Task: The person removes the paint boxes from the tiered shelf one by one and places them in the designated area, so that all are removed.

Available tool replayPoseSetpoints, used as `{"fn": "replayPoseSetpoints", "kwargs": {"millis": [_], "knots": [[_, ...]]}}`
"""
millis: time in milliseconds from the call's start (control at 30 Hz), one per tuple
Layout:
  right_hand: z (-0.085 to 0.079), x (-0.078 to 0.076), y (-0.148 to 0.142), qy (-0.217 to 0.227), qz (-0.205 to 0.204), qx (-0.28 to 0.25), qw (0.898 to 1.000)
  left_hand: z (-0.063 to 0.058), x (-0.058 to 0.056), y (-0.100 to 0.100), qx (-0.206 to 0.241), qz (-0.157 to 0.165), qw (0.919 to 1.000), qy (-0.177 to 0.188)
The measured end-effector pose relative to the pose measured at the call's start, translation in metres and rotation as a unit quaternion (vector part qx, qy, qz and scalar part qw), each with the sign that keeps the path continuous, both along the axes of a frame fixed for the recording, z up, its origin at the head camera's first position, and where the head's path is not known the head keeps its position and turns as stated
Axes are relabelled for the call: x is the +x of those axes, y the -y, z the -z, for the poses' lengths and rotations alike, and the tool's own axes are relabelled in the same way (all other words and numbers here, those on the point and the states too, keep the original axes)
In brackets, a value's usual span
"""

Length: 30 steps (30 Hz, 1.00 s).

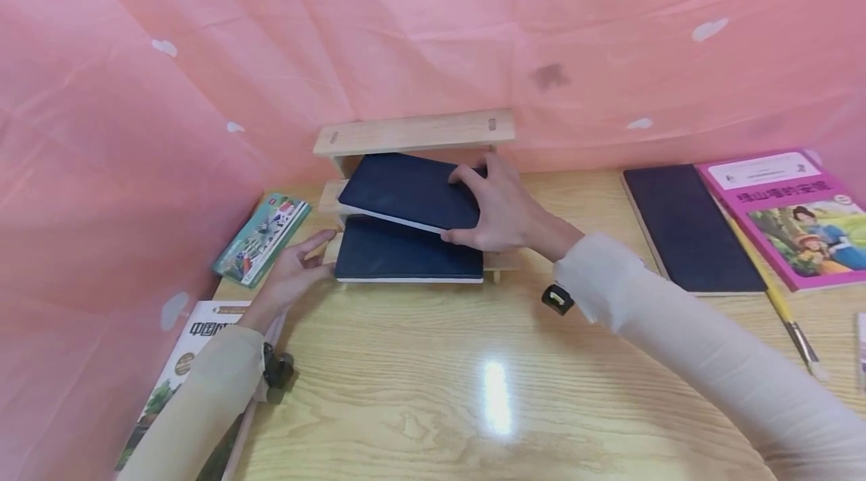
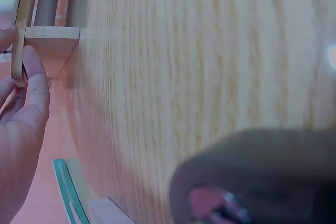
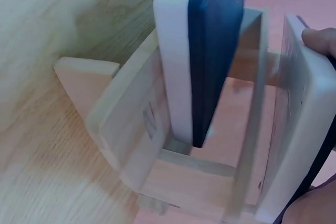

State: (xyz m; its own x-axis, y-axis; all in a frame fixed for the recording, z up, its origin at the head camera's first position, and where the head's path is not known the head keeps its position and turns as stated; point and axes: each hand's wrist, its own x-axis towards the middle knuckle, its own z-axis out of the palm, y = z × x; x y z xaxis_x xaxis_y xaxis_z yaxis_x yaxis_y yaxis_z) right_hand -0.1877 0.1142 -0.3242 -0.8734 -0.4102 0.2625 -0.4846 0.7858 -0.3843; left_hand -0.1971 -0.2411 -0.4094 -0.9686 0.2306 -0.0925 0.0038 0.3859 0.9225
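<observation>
A wooden tiered rack [image 1: 413,134] stands against the pink cloth. My right hand [image 1: 501,212] grips the right side of a dark navy book [image 1: 406,186], thumb at its front edge and fingers over its far edge. That book is tilted at the middle tier; in the right wrist view its white page block [image 3: 299,108] stands apart from the book below. The other navy book [image 1: 406,252] lies on the lowest tier. With my left hand [image 1: 294,276] I pinch the left end of the rack's lower board [image 2: 18,59].
At left lie a green illustrated box [image 1: 262,239] and a white-covered book [image 1: 169,379], partly under my left forearm. On the right are another navy book [image 1: 690,229], a yellow-handled paintbrush [image 1: 778,301] and a pink picture book [image 1: 791,218]. Pink cloth [image 1: 433,30] walls the wooden table [image 1: 406,391].
</observation>
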Motion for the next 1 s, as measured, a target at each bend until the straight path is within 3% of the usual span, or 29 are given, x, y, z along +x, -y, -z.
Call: {"fn": "replayPoseSetpoints", "kwargs": {"millis": [300, 600, 767, 1000], "knots": [[-0.003, 0.029, -0.022, -0.027, 0.001, -0.028, 0.999, 0.002, 0.001, 0.001, 0.033, 0.008, 0.9994, 0.002], [-0.004, 0.051, -0.040, -0.053, 0.013, -0.050, 0.997, -0.001, 0.000, -0.001, 0.010, 0.008, 0.9999, 0.002], [-0.003, 0.065, -0.047, -0.039, 0.035, -0.052, 0.997, -0.001, 0.001, 0.000, 0.017, 0.010, 0.9998, 0.005], [0.001, 0.098, -0.060, -0.033, 0.046, -0.059, 0.997, -0.003, 0.001, 0.000, 0.013, 0.008, 0.9999, 0.008]]}}
